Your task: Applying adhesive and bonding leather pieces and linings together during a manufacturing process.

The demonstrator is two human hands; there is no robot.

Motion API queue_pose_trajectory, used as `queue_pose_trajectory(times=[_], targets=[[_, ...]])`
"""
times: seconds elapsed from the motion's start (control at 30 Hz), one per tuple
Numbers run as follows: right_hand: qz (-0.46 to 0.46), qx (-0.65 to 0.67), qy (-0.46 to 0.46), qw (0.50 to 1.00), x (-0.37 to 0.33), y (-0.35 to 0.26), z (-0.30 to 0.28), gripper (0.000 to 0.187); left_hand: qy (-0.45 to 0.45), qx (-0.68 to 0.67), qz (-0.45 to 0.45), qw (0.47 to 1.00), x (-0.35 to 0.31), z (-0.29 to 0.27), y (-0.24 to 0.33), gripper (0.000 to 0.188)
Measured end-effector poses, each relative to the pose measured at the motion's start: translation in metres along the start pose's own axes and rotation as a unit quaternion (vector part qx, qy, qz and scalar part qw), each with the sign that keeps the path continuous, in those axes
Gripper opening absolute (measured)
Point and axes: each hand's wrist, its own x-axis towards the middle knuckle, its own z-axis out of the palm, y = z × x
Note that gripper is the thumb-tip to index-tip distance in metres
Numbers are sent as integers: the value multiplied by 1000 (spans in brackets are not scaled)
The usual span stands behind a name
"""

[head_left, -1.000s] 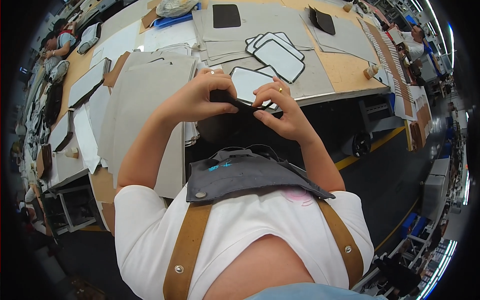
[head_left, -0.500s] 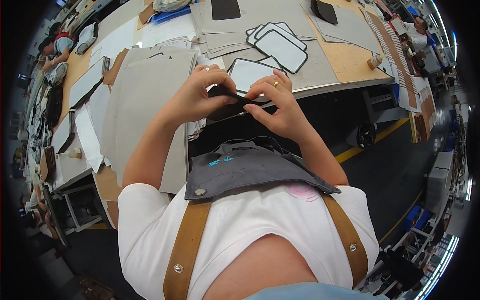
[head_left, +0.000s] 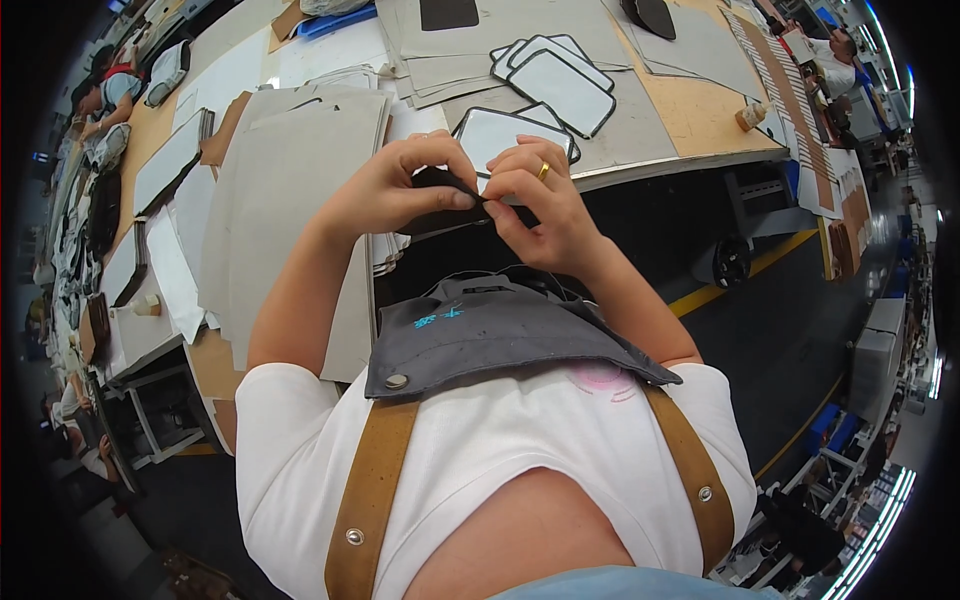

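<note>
Between my two hands, near the table's front edge, is a thin dark flat piece point(head_left: 436, 181), held up at its edge. My left hand point(head_left: 415, 180) pinches it with thumb and fingers from the left side. From the right, my right hand point(head_left: 540, 200), with a gold ring on one finger, pinches at the same edge close to the left fingertips. Much of the piece is hidden behind my fingers. Just beyond lies a white panel with a black border point(head_left: 497, 135), rounded at the corners. Several similar black-bordered panels point(head_left: 562, 92) overlap farther back.
Large grey sheets point(head_left: 290, 200) are stacked to the left. A black rounded piece point(head_left: 450, 14) lies at the back, another dark piece point(head_left: 649, 17) right of it. A small bottle point(head_left: 750, 117) stands near the right corner. Co-workers sit at far left and far right.
My right hand has shifted slightly left and turned, its fingers curling in closer to the left fingertips. The left hand stays nearly in place, still on the dark piece.
</note>
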Motion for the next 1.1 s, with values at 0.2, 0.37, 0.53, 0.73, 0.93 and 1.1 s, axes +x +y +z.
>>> queue_pose_trajectory(times=[0.2, 0.37, 0.53, 0.73, 0.93, 1.1], targets=[[173, 130, -105, 971, -12, 17, -22, 9, 8, -106, -66, 992, -1, -14, -15, 15], [238, 112, -112, 958, -8, 11, -22, 8, -25, 169, -2, 985, 8, -9, -10, 16], [148, -6, -97, 984, -6, 11, -17, 7, -30, 123, 9, 992, 20, -3, -19, 15], [194, 27, -72, 978, -19, 17, -18, 6, -76, 69, 19, 995, 44, 12, -41, 12], [189, 136, -77, 969, -26, 40, -57, 7, -194, -255, -39, 946, 93, 37, -56, 12], [196, 144, -140, 960, -47, 90, -118, 9, -250, -60, 7, 966, 162, 60, -48, 13]])
